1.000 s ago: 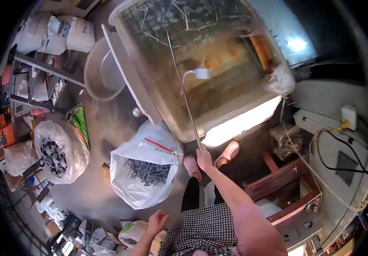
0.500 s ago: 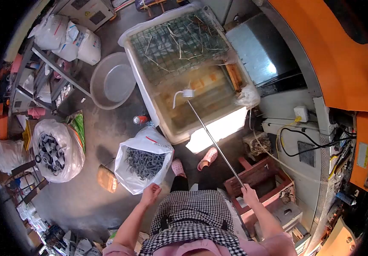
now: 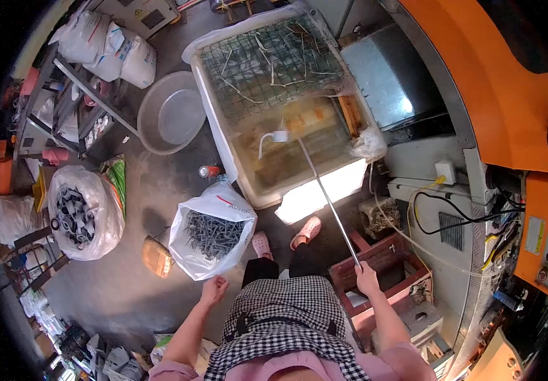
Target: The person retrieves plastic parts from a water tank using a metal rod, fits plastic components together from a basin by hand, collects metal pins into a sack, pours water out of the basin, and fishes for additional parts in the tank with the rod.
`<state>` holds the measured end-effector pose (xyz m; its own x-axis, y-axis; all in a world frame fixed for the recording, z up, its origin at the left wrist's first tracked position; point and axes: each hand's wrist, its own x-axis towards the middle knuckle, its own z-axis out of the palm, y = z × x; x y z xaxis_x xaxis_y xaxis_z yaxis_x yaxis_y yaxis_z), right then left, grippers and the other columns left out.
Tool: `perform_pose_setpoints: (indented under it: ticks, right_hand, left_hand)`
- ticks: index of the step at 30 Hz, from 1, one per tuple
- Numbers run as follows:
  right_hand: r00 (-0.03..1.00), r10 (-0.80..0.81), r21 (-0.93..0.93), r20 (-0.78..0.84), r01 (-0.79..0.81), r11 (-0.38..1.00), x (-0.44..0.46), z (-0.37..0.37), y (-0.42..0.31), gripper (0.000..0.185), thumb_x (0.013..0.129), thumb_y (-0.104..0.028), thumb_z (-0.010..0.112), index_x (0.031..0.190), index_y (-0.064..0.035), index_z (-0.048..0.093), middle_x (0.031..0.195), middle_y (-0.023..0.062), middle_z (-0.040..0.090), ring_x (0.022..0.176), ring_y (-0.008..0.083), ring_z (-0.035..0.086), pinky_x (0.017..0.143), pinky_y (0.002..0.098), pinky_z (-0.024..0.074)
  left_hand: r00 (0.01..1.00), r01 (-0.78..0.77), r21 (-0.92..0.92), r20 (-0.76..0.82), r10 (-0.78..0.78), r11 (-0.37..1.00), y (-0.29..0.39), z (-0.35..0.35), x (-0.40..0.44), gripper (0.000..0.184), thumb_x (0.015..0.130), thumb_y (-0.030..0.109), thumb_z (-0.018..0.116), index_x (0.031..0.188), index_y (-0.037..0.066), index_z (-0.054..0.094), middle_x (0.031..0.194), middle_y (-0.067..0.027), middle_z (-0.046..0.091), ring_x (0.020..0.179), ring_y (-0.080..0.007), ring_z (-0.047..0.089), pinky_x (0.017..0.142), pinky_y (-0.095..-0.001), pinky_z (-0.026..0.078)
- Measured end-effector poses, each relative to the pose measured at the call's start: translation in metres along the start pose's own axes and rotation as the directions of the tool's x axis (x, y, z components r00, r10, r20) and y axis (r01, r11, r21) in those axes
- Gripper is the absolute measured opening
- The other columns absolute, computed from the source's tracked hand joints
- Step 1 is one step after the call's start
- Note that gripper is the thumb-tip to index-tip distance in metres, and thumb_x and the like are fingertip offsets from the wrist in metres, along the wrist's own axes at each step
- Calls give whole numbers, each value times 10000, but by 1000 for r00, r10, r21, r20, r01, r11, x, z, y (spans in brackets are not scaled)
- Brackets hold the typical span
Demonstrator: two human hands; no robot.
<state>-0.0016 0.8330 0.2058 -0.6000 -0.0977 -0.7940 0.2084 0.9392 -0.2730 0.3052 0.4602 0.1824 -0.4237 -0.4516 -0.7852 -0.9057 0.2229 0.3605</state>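
My right hand point(image 3: 367, 279) is wrapped round the lower end of a long thin metal rod point(image 3: 332, 206). The rod's far end reaches over the murky water of a large white tub point(image 3: 266, 198), right of a small white fitting point(image 3: 280, 136) with a curved tube. Under the water at the tub's far side lies a green wire mesh point(image 3: 267, 57) with pale twigs on it. My left hand point(image 3: 214, 290) is curled beside the near edge of a white sack point(image 3: 188, 254) full of grey parts point(image 3: 213, 235); whatever its fingers hold, if anything, is too small to tell.
Left of the tub stands a round grey basin point(image 3: 172, 117). A spray can point(image 3: 209, 171) and a wooden block point(image 3: 157, 256) are on the floor. Another bag point(image 3: 105, 216) holds curved grey parts. At right are a reddish wooden frame point(image 3: 375, 311), a cable point(image 3: 464, 219) and an orange machine point(image 3: 477, 82).
The view has tilted and shifted. My right hand has moved right and toward my body, with the rod drawn back across the tub. My left hand stays curled near the sack.
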Motion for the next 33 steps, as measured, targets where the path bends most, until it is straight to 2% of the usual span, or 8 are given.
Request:
perform_pose_setpoints:
  ticks: [6, 12, 14, 18, 25, 27, 31, 33]
  right_hand:
    - [994, -98, -57, 54, 101, 993, 20, 0, -8, 256, 887, -240, 476, 1037, -39, 526, 927, 270, 584, 921, 440, 543, 767, 470, 433]
    - [996, -37, 41, 77, 34, 999, 57, 27, -29, 279, 888, -257, 475, 1055, -39, 523, 915, 254, 585, 914, 425, 549, 765, 447, 435]
    - [991, -134, 21, 26, 133, 991, 74, 39, -29, 290, 888, -271, 472, 1056, -40, 521, 918, 257, 585, 919, 429, 548, 769, 455, 432]
    - [987, -161, -11, 27, 161, 987, 113, 45, -43, 296, 885, -280, 468, 1035, -31, 518, 944, 266, 579, 928, 438, 539, 779, 475, 424]
    - [971, -235, 49, -42, 237, 970, 199, 71, -68, 288, 883, -277, 473, 984, -17, 544, 955, 259, 579, 943, 428, 532, 791, 459, 427]
    - [968, -246, 24, -41, 247, 969, 224, 80, -76, 283, 884, -271, 472, 971, -12, 549, 951, 255, 582, 941, 426, 535, 788, 460, 428]
    - [963, -265, 52, -49, 268, 962, 267, 102, -95, 298, 886, -263, 465, 1010, -3, 539, 976, 248, 585, 952, 426, 535, 809, 468, 427]
    - [966, -253, 62, -56, 256, 965, 285, 109, -107, 305, 886, -267, 464, 1031, -7, 534, 987, 250, 584, 956, 425, 536, 817, 469, 426]
  left_hand:
    - [993, -117, -85, -9, 116, 989, -3, 13, 6, 222, 761, 189, 659, 845, -2, 584, 751, -143, 636, 719, -243, 640, 659, -335, 498]
    - [999, -39, -98, -29, 36, 994, 21, 13, 2, 224, 761, 189, 661, 847, -3, 583, 751, -138, 638, 707, -230, 642, 654, -326, 502]
    - [999, -41, -86, -26, 39, 995, 23, 12, 0, 222, 762, 190, 660, 846, -1, 583, 759, -136, 640, 714, -232, 643, 660, -328, 503]
    - [999, -35, 0, -35, 35, 999, 21, 19, 3, 211, 763, 190, 656, 838, 7, 582, 769, -134, 646, 733, -246, 647, 674, -337, 504]
    - [999, -23, -61, -44, 20, 998, 11, 34, 10, 209, 763, 187, 654, 864, 17, 587, 774, -139, 649, 743, -255, 648, 682, -343, 506]
    - [1000, 18, 3, -11, -18, 1000, 18, 34, 7, 210, 765, 186, 654, 876, 20, 588, 776, -135, 649, 740, -248, 649, 682, -339, 507]
    - [998, -39, -3, -52, 38, 999, 13, 44, 9, 198, 768, 181, 651, 871, 23, 590, 768, -131, 648, 731, -243, 649, 678, -333, 509]
    - [999, 27, -83, -28, -29, 996, 8, 49, 13, 192, 768, 178, 651, 863, 22, 592, 759, -129, 648, 726, -240, 649, 671, -328, 509]
